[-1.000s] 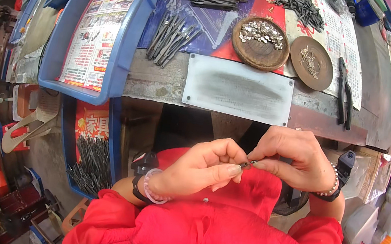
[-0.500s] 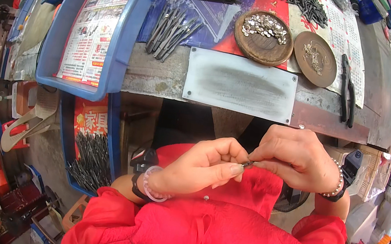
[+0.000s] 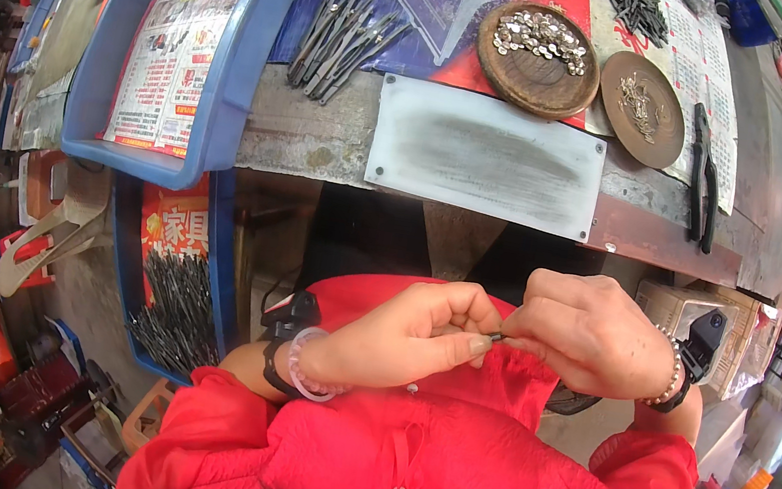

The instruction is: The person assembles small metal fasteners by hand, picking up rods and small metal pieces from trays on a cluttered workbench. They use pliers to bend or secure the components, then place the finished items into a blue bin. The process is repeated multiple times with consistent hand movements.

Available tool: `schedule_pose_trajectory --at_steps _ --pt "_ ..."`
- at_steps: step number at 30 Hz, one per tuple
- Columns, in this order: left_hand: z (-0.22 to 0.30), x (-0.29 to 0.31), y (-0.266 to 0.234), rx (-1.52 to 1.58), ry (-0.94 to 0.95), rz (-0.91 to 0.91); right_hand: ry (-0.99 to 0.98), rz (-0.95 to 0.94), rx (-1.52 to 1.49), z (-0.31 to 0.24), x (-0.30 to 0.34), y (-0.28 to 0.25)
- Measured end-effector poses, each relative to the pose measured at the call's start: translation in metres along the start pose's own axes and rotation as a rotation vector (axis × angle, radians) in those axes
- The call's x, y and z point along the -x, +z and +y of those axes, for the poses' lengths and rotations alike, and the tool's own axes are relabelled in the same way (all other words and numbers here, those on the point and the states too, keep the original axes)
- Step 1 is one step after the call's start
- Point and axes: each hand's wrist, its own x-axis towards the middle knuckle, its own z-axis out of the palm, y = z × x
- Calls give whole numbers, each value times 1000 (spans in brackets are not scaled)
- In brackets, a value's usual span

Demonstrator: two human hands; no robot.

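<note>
My left hand [image 3: 432,340] and my right hand [image 3: 590,333] meet above my lap, fingertips almost touching. Between them is a small dark piece [image 3: 496,337], pinched by both; most of it is hidden by the fingers, so its kind does not show. Beyond the hands, a pale metal plate [image 3: 485,157] with a dark smudge is fixed at the bench edge. On the bench behind it stand a wooden dish [image 3: 490,69] of small shiny discs and a brown dish [image 3: 667,144] of tiny brass-coloured pins. Black-handled pliers [image 3: 700,190] lie to the right.
Long, thin dark metal pieces [image 3: 345,45] lie fanned out on the bench, with short dark pieces [image 3: 629,5] farther right. A blue tray [image 3: 240,50] overhangs the bench edge at left. Below it, a blue bin [image 3: 223,270] holds many slender dark pieces [image 3: 176,314].
My right hand has shifted slightly down and its fingers have closed in on the piece. The bench appears slightly higher in view. Both hands stay together.
</note>
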Motion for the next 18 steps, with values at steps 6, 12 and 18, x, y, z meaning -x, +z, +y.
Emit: schedule_pose_trajectory --at_steps 6,12,18 --pt "5 0 2 89 34 7 119 178 -302 2 4 6" --pt "3 -1 1 23 121 10 251 189 -430 11 7 8" --pt "1 -2 4 -16 136 17 341 150 -487 4 8 23"
